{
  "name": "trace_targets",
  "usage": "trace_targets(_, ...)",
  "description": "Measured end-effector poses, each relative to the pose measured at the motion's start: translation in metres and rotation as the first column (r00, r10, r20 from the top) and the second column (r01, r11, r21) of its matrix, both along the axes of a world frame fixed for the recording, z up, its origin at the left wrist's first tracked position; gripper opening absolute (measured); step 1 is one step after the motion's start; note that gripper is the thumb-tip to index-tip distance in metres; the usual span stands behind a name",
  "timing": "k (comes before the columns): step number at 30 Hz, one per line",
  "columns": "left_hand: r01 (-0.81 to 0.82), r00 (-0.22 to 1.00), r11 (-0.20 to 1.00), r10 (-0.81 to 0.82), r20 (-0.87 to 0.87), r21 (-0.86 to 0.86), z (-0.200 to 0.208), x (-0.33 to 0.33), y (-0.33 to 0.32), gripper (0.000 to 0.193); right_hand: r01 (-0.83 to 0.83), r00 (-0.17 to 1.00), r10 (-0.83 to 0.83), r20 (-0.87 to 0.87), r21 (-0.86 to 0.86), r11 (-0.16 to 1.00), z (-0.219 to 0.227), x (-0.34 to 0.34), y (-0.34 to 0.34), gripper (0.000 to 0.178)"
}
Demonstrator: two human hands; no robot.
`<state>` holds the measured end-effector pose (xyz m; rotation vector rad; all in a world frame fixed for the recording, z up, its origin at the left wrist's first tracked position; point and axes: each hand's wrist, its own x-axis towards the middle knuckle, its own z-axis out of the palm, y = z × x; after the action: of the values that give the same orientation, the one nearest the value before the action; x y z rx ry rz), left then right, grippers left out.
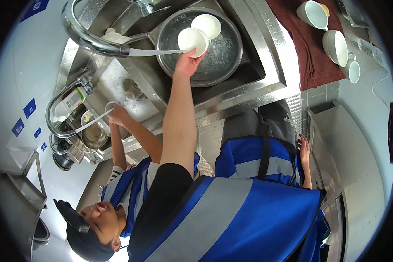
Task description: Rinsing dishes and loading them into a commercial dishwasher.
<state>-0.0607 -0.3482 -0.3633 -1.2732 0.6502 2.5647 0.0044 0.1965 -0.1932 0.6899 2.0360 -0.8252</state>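
Note:
My left hand [187,65] grips a white bowl [190,40] by its rim, fingers closed on its edge. The bowl is tilted above a round metal basin [239,54] of water standing in the steel sink. A stream of water [157,53] from the curved tap [85,39] reaches the bowl beside my fingers. Another white bowl [208,25] lies in the basin, partly behind the held one. Down at my side, right of my blue vest, hangs my right hand [304,149], fingers loosely apart, with nothing seen in it.
A co-worker's hands [118,115] hold a white round thing under a second tap [50,111] on the left. Behind them stand a white bottle [70,105] and a metal bowl [94,136]. White cups [314,15] and a bowl [334,47] rest on a brown cloth [308,52] at right.

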Motion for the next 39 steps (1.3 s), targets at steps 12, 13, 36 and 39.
trace_targets(12,0.106,0.992,-0.329,0.098,0.078,-0.938,0.057,0.016,0.007,0.050,-0.041,0.999,0.042,-0.009,0.027,0.999,-0.007,-0.021,-0.001,0.044)
trace_targets(13,0.139,0.989,-0.393,0.097,0.109,-0.909,0.070,0.019,0.005,0.049,-0.047,0.999,0.048,-0.016,0.029,0.998,-0.008,-0.022,0.002,0.044)
trace_targets(36,0.050,0.977,0.913,0.040,0.210,-0.406,0.145,0.012,0.140,0.041,0.000,0.998,-0.004,-0.062,-0.055,0.999,-0.022,-0.044,0.041,0.043)
trace_targets(39,0.149,0.988,0.893,-0.123,0.089,-0.424,0.164,-0.051,0.191,0.037,0.060,0.998,-0.063,-0.026,-0.085,0.995,-0.027,-0.049,0.049,0.043)
